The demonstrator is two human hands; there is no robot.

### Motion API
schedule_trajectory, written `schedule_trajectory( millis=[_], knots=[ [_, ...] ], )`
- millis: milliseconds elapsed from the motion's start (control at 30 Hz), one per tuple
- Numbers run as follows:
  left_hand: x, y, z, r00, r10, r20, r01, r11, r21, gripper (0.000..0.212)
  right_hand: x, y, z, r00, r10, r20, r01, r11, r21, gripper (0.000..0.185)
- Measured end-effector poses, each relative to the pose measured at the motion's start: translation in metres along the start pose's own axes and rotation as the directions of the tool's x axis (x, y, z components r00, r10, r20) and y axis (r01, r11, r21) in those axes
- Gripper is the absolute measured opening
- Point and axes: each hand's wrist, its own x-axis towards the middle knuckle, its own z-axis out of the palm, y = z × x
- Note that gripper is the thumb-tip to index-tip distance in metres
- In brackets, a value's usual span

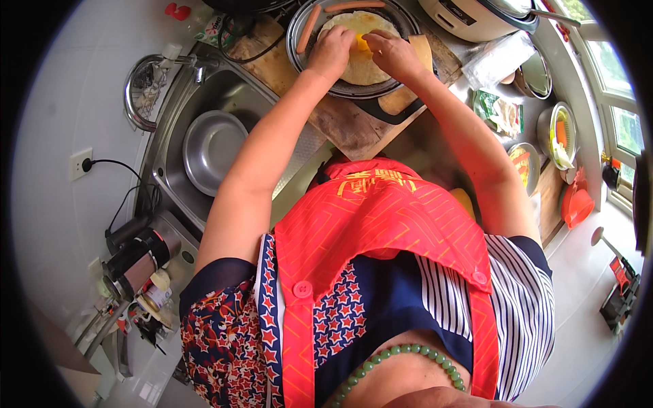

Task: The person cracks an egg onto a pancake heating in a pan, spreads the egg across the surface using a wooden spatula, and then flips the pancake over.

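Observation:
A round flatbread lies in a dark round pan at the top of the view. Above its middle, my left hand and my right hand come close together. Between their fingertips is a small yellow-orange piece of food, and both hands appear to pinch it from the sides. Its exact kind cannot be made out. One sausage rests along the pan's left side, and another sausage lies along its far edge.
The pan sits over a wooden board. At left, a metal basin stands in the steel sink under a faucet. A rice cooker, plastic bag, food packet and vegetable bowl are at right.

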Motion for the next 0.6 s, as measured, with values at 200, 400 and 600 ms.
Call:
schedule_trajectory(
  millis=[200, 400, 600],
  knots=[
    [-0.006, -0.002, -0.003, 0.786, -0.534, 0.313, 0.601, 0.538, -0.592, 0.032, -0.002, 0.001, -0.006, 0.945, 0.326, 0.006, -0.291, 0.836, 0.466, 0.034],
    [-0.030, 0.012, -0.026, 0.583, -0.524, 0.620, 0.559, -0.295, -0.775, 0.032, -0.002, -0.035, -0.013, 0.884, 0.395, 0.249, -0.390, 0.331, 0.859, 0.038],
    [-0.076, 0.034, -0.034, 0.680, -0.447, 0.581, 0.281, -0.574, -0.769, 0.019, -0.013, -0.074, -0.007, 0.894, 0.232, 0.383, -0.436, 0.252, 0.864, 0.035]
  ],
)
